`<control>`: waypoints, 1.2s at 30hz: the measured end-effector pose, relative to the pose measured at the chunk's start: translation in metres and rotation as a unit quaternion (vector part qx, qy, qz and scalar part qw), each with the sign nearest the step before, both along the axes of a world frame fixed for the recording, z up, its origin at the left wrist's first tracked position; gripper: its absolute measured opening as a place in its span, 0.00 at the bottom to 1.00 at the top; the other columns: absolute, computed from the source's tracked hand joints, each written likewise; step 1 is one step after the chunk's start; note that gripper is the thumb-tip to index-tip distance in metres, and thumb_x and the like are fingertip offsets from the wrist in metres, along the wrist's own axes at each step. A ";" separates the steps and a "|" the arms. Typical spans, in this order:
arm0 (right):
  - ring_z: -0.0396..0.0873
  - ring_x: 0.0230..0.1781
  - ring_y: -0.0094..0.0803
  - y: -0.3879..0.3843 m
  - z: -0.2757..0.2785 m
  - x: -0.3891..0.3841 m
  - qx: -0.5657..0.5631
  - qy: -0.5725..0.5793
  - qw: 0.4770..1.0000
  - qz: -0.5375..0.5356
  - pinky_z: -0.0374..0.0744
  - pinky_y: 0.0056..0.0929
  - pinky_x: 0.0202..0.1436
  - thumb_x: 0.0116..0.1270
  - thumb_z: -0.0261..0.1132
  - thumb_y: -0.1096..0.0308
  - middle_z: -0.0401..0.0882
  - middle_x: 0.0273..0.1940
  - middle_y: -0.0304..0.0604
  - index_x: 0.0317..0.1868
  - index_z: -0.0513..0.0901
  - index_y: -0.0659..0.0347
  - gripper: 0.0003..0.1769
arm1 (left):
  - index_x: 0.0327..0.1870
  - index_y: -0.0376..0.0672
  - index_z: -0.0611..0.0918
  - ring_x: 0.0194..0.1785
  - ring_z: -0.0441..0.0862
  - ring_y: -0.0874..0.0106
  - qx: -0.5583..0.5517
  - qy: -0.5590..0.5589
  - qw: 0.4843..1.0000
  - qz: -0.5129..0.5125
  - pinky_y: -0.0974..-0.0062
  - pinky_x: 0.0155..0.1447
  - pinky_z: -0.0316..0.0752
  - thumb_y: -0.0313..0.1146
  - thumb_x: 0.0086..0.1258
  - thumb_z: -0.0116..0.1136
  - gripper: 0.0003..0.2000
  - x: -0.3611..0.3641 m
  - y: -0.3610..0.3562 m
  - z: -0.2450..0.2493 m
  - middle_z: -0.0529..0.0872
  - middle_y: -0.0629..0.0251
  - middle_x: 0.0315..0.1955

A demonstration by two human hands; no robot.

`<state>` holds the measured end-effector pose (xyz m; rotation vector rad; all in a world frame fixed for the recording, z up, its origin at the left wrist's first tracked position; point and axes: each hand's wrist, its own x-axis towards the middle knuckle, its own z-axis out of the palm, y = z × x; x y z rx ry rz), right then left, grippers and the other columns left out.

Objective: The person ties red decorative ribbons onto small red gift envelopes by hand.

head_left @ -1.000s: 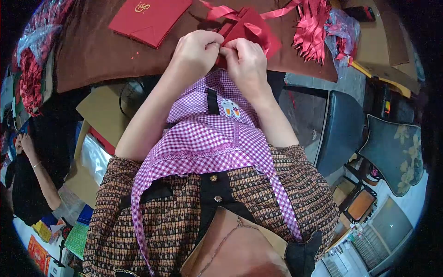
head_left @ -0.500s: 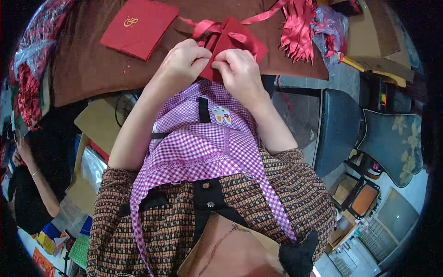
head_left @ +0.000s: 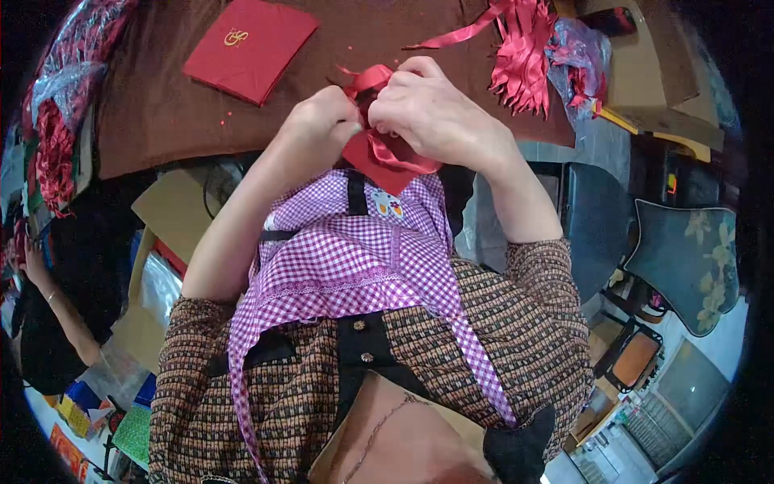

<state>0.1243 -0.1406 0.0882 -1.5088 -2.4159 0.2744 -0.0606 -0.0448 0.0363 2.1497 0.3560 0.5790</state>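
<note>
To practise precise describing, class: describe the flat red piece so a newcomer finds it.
Find the brown cloth. On it, beyond the left hand, lies a flat red piece. Unlike the ribboned red piece held nearby, it bears a gold emblem.

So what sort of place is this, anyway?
Probably a small craft or packaging workshop: a bunch of red ribbons and a flat red piece with a gold emblem lie on a brown table cloth, while the left hand and right hand work on a ribboned red item.
</note>
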 end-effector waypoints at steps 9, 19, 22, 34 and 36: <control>0.78 0.36 0.31 0.000 0.003 0.018 -0.062 0.046 0.996 -0.041 0.64 0.34 0.59 0.62 0.62 0.72 0.79 0.28 0.35 0.32 0.80 0.57 0.01 | 0.49 0.35 0.82 0.40 0.77 0.81 -0.108 -0.025 0.958 0.264 0.83 0.46 0.72 0.32 0.69 0.59 0.13 -0.032 0.073 0.023 0.84 0.68 0.37; 0.80 0.40 0.34 0.008 -0.006 0.002 0.067 0.189 0.967 -0.154 0.74 0.31 0.51 0.62 0.64 0.73 0.82 0.33 0.41 0.37 0.83 0.61 0.04 | 0.52 0.33 0.78 0.44 0.79 0.78 -0.466 -0.010 0.883 0.049 0.78 0.49 0.76 0.33 0.71 0.57 0.15 -0.013 -0.019 -0.012 0.83 0.65 0.42; 0.81 0.40 0.36 0.011 -0.005 0.012 0.136 0.212 0.945 -0.209 0.78 0.31 0.46 0.61 0.66 0.72 0.83 0.36 0.43 0.38 0.84 0.63 0.06 | 0.52 0.33 0.78 0.43 0.80 0.78 -0.490 -0.015 0.869 0.070 0.77 0.49 0.76 0.36 0.72 0.56 0.15 -0.010 -0.018 -0.007 0.83 0.65 0.41; 0.79 0.36 0.42 0.009 -0.016 0.030 0.052 0.119 0.952 -0.277 0.76 0.36 0.43 0.59 0.68 0.59 0.82 0.32 0.47 0.33 0.87 0.60 0.12 | 0.50 0.32 0.79 0.43 0.78 0.79 -0.360 0.015 0.932 0.051 0.76 0.50 0.75 0.37 0.74 0.55 0.15 -0.020 -0.014 -0.009 0.84 0.67 0.39; 0.79 0.34 0.42 0.012 -0.015 0.030 -0.042 0.249 0.913 -0.321 0.76 0.36 0.40 0.58 0.69 0.61 0.81 0.31 0.47 0.34 0.87 0.62 0.12 | 0.50 0.32 0.79 0.43 0.78 0.79 -0.344 0.019 0.938 0.039 0.76 0.49 0.75 0.36 0.74 0.55 0.15 -0.019 -0.012 -0.007 0.84 0.68 0.38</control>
